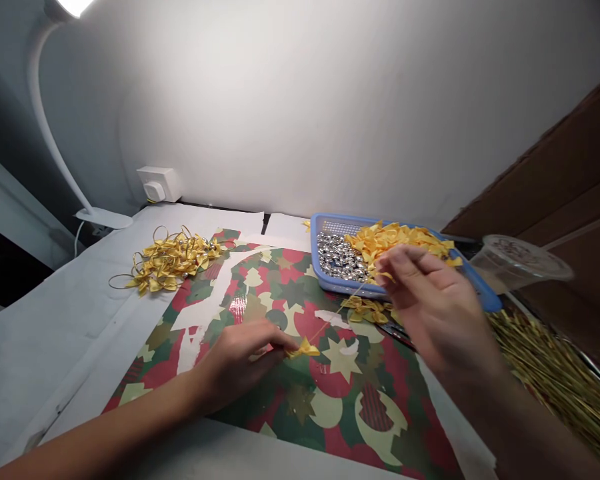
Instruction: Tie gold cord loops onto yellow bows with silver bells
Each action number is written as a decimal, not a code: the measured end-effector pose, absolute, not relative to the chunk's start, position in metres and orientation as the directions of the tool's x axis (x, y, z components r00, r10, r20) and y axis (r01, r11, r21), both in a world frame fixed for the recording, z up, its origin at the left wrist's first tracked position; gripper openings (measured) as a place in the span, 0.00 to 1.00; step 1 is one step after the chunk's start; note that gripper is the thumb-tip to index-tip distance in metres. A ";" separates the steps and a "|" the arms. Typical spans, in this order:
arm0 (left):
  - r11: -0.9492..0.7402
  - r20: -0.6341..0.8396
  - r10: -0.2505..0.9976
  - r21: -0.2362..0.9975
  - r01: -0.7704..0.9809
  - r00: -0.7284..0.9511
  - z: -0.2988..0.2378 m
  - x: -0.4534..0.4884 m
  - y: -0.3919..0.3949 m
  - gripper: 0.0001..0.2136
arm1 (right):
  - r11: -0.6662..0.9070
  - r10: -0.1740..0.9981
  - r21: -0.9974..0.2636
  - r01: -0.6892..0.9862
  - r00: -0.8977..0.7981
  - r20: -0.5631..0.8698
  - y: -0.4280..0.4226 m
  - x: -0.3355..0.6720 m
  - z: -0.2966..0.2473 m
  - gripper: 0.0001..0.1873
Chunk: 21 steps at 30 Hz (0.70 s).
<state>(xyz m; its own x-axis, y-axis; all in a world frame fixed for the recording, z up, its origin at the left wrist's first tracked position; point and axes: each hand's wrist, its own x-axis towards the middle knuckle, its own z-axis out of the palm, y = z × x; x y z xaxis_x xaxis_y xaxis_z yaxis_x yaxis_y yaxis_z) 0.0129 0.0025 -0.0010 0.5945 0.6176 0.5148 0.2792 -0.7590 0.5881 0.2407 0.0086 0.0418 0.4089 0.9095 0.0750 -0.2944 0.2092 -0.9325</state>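
My left hand (pixel 243 353) pinches a yellow ribbon bow (pixel 307 348) between thumb and fingers, low over the patterned sheet (pixel 290 393). From the bow a thin gold cord (pixel 336 313) runs taut, up and to the right. Its far end goes to my right hand (pixel 433 300), whose fingers are closed on it in front of a blue basket (pixel 340 285). The fingertips partly hide the cord's end there. Silver beads (pixel 341 257) fill the basket's left part, and loose yellow bows (pixel 400 235) are heaped to their right.
Finished-looking bows with gold loops (pixel 173 260) lie piled at the left. A few bows (pixel 367 309) and dark-handled scissors (pixel 397 333) lie before the basket. Bundled gold cords (pixel 560 380) and a clear plastic tub (pixel 523 260) are at the right. A lamp (pixel 45 120) stands left.
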 end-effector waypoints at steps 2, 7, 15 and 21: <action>-0.758 0.520 0.613 0.598 0.259 0.594 -0.001 0.013 0.003 0.08 | 0.275 0.868 -0.922 -0.272 0.482 0.116 0.011 0.250 0.054 0.18; -0.748 0.528 0.618 0.624 0.227 0.583 -0.002 0.014 0.003 0.08 | 0.429 0.752 -0.891 -0.148 0.604 0.262 0.012 0.272 0.076 0.19; -0.701 0.477 0.639 0.684 0.202 0.604 0.000 0.015 0.002 0.06 | 0.533 0.625 -0.846 -0.013 0.680 0.384 0.019 0.299 0.083 0.13; -0.665 0.454 0.654 0.727 0.173 0.604 -0.002 0.013 0.001 0.06 | 0.573 0.582 -0.820 0.006 0.700 0.413 0.019 0.315 0.086 0.12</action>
